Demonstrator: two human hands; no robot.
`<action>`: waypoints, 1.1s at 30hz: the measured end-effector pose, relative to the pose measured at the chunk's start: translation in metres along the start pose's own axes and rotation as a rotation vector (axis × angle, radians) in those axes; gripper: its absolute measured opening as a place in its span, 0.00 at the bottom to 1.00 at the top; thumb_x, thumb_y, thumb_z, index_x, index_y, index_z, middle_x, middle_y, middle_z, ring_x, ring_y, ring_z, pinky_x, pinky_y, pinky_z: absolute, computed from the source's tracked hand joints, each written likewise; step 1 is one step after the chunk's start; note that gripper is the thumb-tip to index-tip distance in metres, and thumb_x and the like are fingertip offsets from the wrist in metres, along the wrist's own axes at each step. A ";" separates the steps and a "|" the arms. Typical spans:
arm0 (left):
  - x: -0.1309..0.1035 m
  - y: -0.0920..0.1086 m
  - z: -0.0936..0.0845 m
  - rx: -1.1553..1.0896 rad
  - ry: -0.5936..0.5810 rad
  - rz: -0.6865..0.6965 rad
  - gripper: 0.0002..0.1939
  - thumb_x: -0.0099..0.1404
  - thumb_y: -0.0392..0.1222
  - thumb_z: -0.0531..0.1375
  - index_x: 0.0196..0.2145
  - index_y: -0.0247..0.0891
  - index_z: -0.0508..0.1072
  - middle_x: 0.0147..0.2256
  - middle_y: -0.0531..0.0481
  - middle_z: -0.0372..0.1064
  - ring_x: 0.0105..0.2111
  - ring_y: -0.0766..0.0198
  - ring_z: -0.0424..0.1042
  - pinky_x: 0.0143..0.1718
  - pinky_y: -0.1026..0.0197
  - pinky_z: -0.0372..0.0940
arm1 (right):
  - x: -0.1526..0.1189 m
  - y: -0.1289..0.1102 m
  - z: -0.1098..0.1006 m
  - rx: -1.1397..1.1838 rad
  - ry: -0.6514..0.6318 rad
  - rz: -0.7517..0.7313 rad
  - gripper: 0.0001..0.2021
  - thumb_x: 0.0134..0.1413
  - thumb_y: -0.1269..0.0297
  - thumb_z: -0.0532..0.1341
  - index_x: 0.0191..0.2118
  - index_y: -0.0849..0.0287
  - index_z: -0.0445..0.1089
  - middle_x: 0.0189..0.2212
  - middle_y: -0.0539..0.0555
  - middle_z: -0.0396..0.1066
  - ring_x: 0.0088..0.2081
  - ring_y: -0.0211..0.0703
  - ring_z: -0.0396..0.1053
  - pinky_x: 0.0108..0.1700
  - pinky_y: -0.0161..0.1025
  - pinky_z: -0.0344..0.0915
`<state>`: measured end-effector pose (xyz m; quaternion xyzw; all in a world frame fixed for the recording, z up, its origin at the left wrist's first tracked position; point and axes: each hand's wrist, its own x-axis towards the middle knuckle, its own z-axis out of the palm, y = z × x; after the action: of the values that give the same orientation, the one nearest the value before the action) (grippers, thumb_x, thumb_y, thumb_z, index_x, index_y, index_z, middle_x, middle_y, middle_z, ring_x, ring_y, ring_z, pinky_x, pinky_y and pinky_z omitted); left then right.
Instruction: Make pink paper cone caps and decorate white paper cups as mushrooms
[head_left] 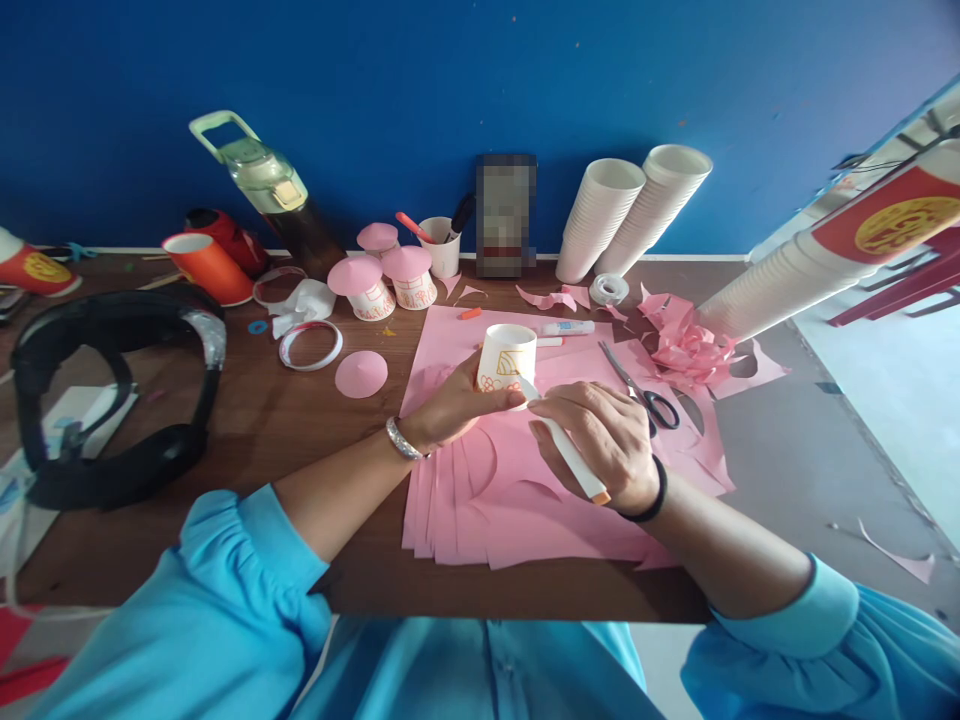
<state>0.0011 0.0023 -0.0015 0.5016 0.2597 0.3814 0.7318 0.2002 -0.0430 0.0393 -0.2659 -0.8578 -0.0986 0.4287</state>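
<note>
My left hand [454,405] is closed round a small white paper cup [510,345], which stands upright with an ochre window shape and red-orange flower shapes drawn on its side. My right hand [604,440] grips a white marker [574,460] with an orange end, its tip end close to the lower part of the cup; I cannot tell whether it touches. Under both hands lie stacked pink paper sheets [450,500], some with round cuts. A small orange cap [470,313] and a white glue tube [568,327] rest on the paper behind the cup.
Black-handled scissors [660,408] lie right of my hand. Several decorated cups with pink cone roofs [356,275] stand back left, near a loose pink cone [361,374] and a bottle [277,200]. Stacked cups [600,215] and crumpled pink paper [686,340] are right; a black headset [112,400] is left.
</note>
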 end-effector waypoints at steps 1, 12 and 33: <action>0.000 -0.001 0.000 -0.010 0.001 0.000 0.24 0.60 0.50 0.72 0.50 0.39 0.72 0.43 0.46 0.75 0.45 0.56 0.74 0.50 0.52 0.67 | 0.000 0.000 0.000 0.002 0.001 0.000 0.15 0.60 0.76 0.61 0.52 0.61 0.68 0.33 0.56 0.77 0.31 0.44 0.75 0.33 0.40 0.71; -0.001 0.000 -0.001 0.016 0.002 -0.028 0.28 0.60 0.47 0.73 0.55 0.41 0.70 0.46 0.46 0.74 0.50 0.53 0.72 0.54 0.49 0.65 | -0.001 0.001 0.000 -0.010 0.044 0.009 0.17 0.62 0.74 0.61 0.55 0.58 0.67 0.35 0.55 0.77 0.33 0.44 0.76 0.33 0.40 0.72; 0.001 0.000 -0.001 -0.040 0.007 -0.007 0.22 0.60 0.47 0.73 0.48 0.38 0.73 0.42 0.47 0.75 0.45 0.57 0.74 0.50 0.53 0.65 | 0.000 0.001 0.000 0.000 0.011 0.022 0.13 0.60 0.76 0.62 0.50 0.60 0.68 0.33 0.55 0.76 0.32 0.44 0.74 0.32 0.39 0.71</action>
<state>0.0008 0.0035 -0.0014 0.4846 0.2566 0.3858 0.7420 0.2004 -0.0419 0.0393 -0.2748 -0.8525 -0.0954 0.4343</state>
